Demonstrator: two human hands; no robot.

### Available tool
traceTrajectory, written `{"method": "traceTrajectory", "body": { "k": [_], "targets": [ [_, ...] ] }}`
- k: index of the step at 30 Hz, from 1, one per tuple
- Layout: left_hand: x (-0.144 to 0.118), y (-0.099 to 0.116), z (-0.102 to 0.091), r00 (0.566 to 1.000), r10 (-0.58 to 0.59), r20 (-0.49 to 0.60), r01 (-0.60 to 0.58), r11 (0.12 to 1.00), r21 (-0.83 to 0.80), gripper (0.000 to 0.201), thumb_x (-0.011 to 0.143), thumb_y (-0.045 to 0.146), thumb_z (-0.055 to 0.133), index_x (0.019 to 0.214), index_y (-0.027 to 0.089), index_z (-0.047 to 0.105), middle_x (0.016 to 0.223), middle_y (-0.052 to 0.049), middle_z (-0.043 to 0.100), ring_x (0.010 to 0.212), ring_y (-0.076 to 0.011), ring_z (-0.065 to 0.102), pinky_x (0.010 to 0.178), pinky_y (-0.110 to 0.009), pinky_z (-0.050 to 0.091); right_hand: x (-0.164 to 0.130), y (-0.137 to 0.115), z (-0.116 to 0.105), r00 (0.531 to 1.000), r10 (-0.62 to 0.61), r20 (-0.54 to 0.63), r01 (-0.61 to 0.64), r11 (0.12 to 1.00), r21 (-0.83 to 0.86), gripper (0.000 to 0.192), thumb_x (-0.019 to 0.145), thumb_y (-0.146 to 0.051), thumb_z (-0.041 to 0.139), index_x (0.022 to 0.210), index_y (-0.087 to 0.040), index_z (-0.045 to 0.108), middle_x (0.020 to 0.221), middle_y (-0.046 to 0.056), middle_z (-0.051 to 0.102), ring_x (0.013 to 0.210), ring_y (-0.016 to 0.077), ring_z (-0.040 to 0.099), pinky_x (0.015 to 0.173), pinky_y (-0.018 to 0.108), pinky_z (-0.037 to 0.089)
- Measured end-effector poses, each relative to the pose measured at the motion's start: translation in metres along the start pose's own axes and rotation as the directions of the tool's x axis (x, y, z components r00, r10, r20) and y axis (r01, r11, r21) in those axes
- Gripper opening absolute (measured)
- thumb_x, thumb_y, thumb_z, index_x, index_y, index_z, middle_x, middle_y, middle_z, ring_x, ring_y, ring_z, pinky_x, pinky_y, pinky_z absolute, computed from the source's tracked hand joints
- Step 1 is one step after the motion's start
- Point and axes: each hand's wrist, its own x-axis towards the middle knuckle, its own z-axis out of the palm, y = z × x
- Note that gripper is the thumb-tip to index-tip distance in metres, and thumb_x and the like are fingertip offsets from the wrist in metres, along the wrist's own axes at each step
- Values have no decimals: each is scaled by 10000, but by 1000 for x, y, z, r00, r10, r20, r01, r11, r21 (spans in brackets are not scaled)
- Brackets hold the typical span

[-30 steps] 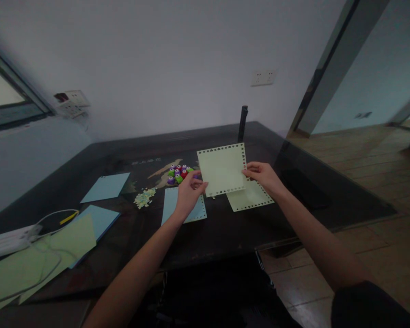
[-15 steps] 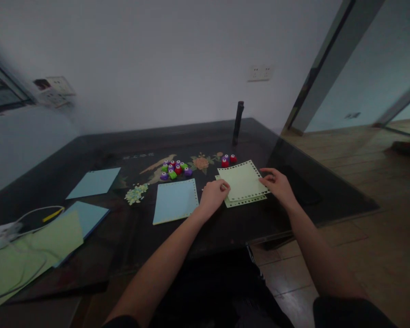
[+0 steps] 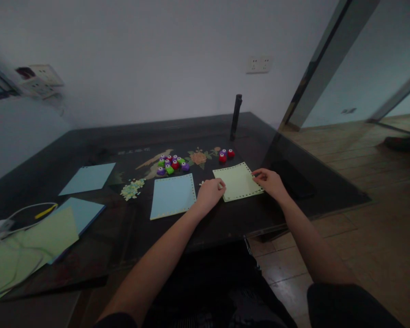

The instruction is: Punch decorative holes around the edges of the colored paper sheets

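Observation:
A pale green sheet (image 3: 238, 182) with punched holes along its edges lies flat on the dark table (image 3: 225, 223), squared on top of another green sheet. My left hand (image 3: 210, 192) rests on its left edge with fingers curled. My right hand (image 3: 269, 182) touches its right edge with the fingertips. A blue punched sheet (image 3: 173, 196) lies just left of my left hand. Behind it sits a cluster of small purple, green and red punches (image 3: 172, 165), and two red punches (image 3: 225, 155) stand behind the green sheet.
A pile of paper confetti (image 3: 132, 189) lies left of the blue sheet. More blue sheets (image 3: 88, 178) and green paper (image 3: 30, 246) lie at the left with a white cable (image 3: 18, 214). A black cylinder (image 3: 235, 117) stands at the back. The table edge drops to the floor at right.
The green sheet, held up in both hands a second ago, has been lowered and laid flat on the other green sheet; both hands now rest at its edges.

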Motion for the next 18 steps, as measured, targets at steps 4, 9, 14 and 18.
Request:
{"method": "traceTrajectory", "body": {
  "k": [4, 9, 14, 18],
  "targets": [
    [-2, 1, -2, 1000, -8, 13, 7, 999, 41, 162, 777, 214, 574, 895, 202, 684, 784, -49, 711, 748, -187, 648, 725, -284, 469, 0, 2, 1, 1000, -16, -13, 16, 1000, -14, 204, 678, -287, 602, 826, -176, 686, 636, 30, 635, 558, 155, 554, 538, 274, 417],
    [-2, 1, -1, 1000, 11, 23, -13, 998, 65, 177, 778, 206, 568, 915, 197, 678, 794, -58, 711, 779, -204, 651, 733, -300, 470, 0, 2, 2, 1000, -7, -17, 6, 1000, -29, 187, 672, -281, 607, 797, -173, 693, 641, 33, 636, 569, 157, 551, 544, 275, 414],
    [-2, 0, 0, 999, 29, 22, -31, 997, 76, 177, 773, 202, 565, 912, 191, 675, 779, -53, 709, 771, -204, 649, 730, -297, 470, -1, 0, 1, 1000, -9, -18, 9, 1000, -27, 171, 673, -280, 613, 773, -168, 695, 635, 32, 636, 573, 154, 551, 556, 274, 411],
    [-2, 0, 1, 999, 36, 19, -38, 996, 84, 180, 762, 207, 580, 916, 198, 672, 768, -46, 707, 774, -212, 650, 738, -307, 472, -1, 0, 1, 1000, -18, -17, 18, 999, -32, 174, 674, -281, 614, 771, -163, 698, 640, 37, 637, 573, 155, 552, 556, 275, 410]
  ]
}}
